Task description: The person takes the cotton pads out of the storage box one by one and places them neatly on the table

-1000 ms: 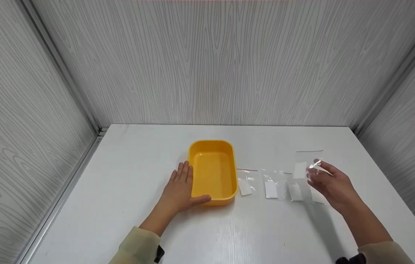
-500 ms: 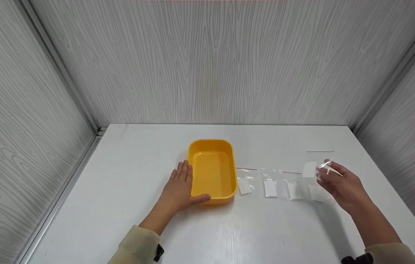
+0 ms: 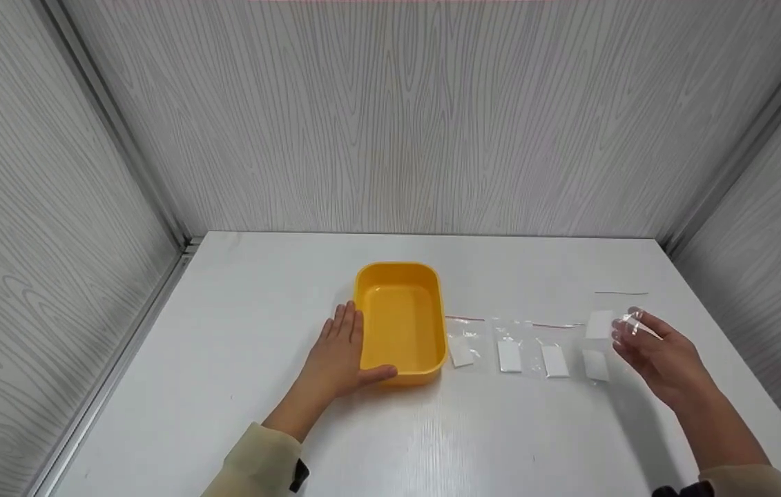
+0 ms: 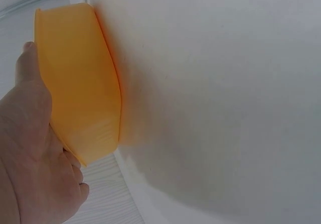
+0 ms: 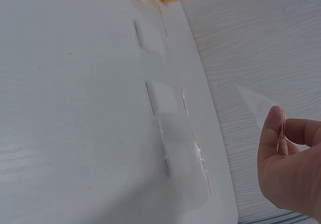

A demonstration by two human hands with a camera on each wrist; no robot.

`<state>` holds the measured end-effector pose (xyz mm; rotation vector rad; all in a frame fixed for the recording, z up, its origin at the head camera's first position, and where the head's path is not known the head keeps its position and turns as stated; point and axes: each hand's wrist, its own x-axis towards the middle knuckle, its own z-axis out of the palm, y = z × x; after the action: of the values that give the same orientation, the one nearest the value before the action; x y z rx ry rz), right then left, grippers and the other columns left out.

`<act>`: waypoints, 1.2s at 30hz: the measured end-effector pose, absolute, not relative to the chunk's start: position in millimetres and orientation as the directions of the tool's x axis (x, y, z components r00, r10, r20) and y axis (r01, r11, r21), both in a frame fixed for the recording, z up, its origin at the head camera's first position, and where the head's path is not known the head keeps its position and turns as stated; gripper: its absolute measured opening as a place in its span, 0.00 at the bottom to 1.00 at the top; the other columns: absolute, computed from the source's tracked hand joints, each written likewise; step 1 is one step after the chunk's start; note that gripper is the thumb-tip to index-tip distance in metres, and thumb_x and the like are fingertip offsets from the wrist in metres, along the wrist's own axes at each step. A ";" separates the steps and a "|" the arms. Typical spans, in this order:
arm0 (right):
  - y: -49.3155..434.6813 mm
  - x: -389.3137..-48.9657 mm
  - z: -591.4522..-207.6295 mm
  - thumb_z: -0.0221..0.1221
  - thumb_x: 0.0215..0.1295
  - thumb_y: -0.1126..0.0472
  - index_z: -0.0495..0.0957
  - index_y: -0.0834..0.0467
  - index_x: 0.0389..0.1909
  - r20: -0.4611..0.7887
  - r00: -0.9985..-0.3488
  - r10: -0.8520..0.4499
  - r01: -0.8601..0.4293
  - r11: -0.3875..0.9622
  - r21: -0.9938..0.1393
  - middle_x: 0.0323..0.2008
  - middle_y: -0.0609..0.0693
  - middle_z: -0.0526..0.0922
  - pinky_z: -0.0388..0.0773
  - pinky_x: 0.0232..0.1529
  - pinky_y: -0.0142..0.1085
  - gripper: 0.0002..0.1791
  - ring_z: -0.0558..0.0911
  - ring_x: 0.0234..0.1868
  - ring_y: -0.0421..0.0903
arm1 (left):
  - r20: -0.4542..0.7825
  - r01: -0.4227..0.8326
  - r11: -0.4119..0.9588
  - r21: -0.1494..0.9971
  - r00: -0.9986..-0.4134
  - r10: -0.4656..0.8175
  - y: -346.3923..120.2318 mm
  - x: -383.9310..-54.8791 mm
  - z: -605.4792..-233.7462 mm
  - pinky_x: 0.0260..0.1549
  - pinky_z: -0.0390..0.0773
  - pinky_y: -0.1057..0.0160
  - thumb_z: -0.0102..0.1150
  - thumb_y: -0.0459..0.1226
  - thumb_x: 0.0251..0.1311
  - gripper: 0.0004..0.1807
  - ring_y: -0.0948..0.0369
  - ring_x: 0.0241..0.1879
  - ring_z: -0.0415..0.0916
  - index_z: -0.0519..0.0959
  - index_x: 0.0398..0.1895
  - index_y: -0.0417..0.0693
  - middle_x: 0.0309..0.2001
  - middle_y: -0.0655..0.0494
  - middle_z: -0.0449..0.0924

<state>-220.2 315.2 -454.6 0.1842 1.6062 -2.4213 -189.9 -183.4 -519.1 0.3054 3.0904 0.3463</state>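
Right hand (image 3: 659, 352) pinches a clear bag (image 3: 611, 314) by its edge, lifted at frame right above the row of bags (image 3: 509, 353) on the worktop (image 3: 238, 386). Left hand (image 3: 338, 355) lies flat-fingered against the yellow tub (image 3: 400, 321), centre frame. We judge it best to keep the pinch light and the tub braced.

White table (image 3: 224, 359) — grey wood-grain walls (image 3: 390, 117) on three sides, metal corner strips (image 3: 114, 131).

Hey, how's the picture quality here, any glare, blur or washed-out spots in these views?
Head view: even light, sharp, soft glare on the white table, clear bags hard to see. Left wrist view: yellow tray and left hand soft and close, table washed out. Right wrist view: right hand blurred, held bag nearly invisible.
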 end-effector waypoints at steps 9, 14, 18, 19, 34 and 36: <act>326.5 -221.1 -454.6 0.56 0.71 0.72 0.79 0.49 0.49 -0.229 -0.966 -0.118 0.257 -0.422 -0.869 0.42 0.48 0.87 0.83 0.48 0.32 0.15 0.87 0.44 0.42 | -0.006 0.174 0.962 0.212 -0.984 0.179 -182.4 -192.4 -517.5 0.76 0.42 0.48 0.42 0.81 0.49 0.70 0.48 0.80 0.33 0.42 0.79 0.37 0.81 0.41 0.34; 336.5 -220.3 -456.0 0.56 0.70 0.72 0.78 0.50 0.49 -0.250 -0.963 -0.099 0.269 -0.426 -0.864 0.41 0.49 0.87 0.83 0.47 0.32 0.15 0.87 0.43 0.42 | -0.006 0.180 0.960 0.212 -0.983 0.186 -181.9 -192.9 -517.3 0.76 0.43 0.47 0.43 0.80 0.49 0.69 0.47 0.80 0.33 0.42 0.79 0.36 0.80 0.41 0.34; 343.9 -219.4 -456.4 0.57 0.70 0.72 0.79 0.49 0.49 -0.261 -0.962 -0.081 0.271 -0.417 -0.868 0.41 0.48 0.87 0.83 0.47 0.32 0.15 0.87 0.43 0.42 | -0.011 0.179 0.961 0.209 -0.983 0.186 -181.6 -193.2 -518.1 0.76 0.42 0.48 0.41 0.81 0.49 0.70 0.47 0.80 0.32 0.42 0.79 0.37 0.81 0.41 0.33; 345.3 -219.0 -456.6 0.57 0.70 0.72 0.79 0.49 0.49 -0.265 -0.961 -0.077 0.273 -0.417 -0.867 0.41 0.48 0.87 0.83 0.47 0.32 0.15 0.87 0.43 0.42 | -0.013 0.178 0.962 0.209 -0.983 0.184 -181.7 -193.1 -518.4 0.76 0.42 0.48 0.40 0.81 0.49 0.70 0.48 0.80 0.32 0.41 0.79 0.37 0.81 0.41 0.33; 358.3 -215.1 -460.5 0.59 0.67 0.73 0.82 0.48 0.44 -0.323 -0.945 -0.050 0.312 -0.434 -0.845 0.39 0.48 0.88 0.84 0.47 0.33 0.15 0.88 0.41 0.42 | 0.001 0.178 0.955 0.238 -0.983 0.183 -182.2 -190.0 -520.0 0.76 0.42 0.48 0.44 0.79 0.50 0.69 0.48 0.80 0.32 0.42 0.79 0.36 0.80 0.41 0.33; 360.4 -215.3 -460.9 0.59 0.67 0.73 0.82 0.48 0.44 -0.324 -0.945 -0.050 0.313 -0.433 -0.845 0.39 0.48 0.88 0.84 0.47 0.33 0.15 0.88 0.41 0.42 | 0.004 0.180 0.954 0.237 -0.983 0.185 -182.2 -190.2 -520.3 0.76 0.42 0.47 0.45 0.79 0.50 0.69 0.47 0.80 0.32 0.43 0.79 0.36 0.80 0.40 0.33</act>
<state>-215.3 360.4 -460.9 0.3703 1.5327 -2.4625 -190.2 -182.2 -520.3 0.2885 3.0877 0.3725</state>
